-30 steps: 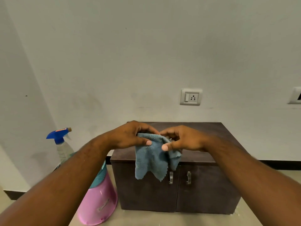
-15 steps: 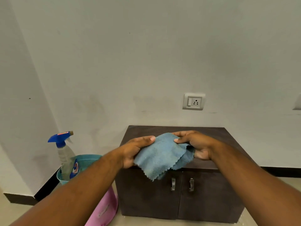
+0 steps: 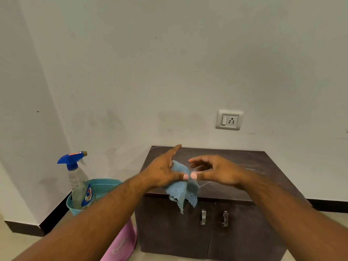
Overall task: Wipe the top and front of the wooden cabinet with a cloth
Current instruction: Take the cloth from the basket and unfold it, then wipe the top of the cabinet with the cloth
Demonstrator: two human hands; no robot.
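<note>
The dark brown wooden cabinet (image 3: 244,166) stands against the wall, its two doors (image 3: 169,232) fitted with metal handles (image 3: 203,217). Over its front left edge I hold a small blue cloth (image 3: 181,191), folded and hanging down past the top edge. My left hand (image 3: 162,174) grips the cloth between thumb and fingers, with the index finger stretched out straight. My right hand (image 3: 216,170) is beside it with loosely curled fingers. Its thumb tip touches the cloth next to my left thumb, and no cloth shows between its fingers.
A spray bottle (image 3: 79,181) with a blue trigger stands in a teal basket (image 3: 105,185) on a pink stool (image 3: 122,245), left of the cabinet. A wall socket (image 3: 229,120) sits above the cabinet. Beige floor lies in front.
The cloth, spread flat between both hands half a second ago, is now bunched under my left thumb. My right hand has let go of its edge and moved in toward the left hand.
</note>
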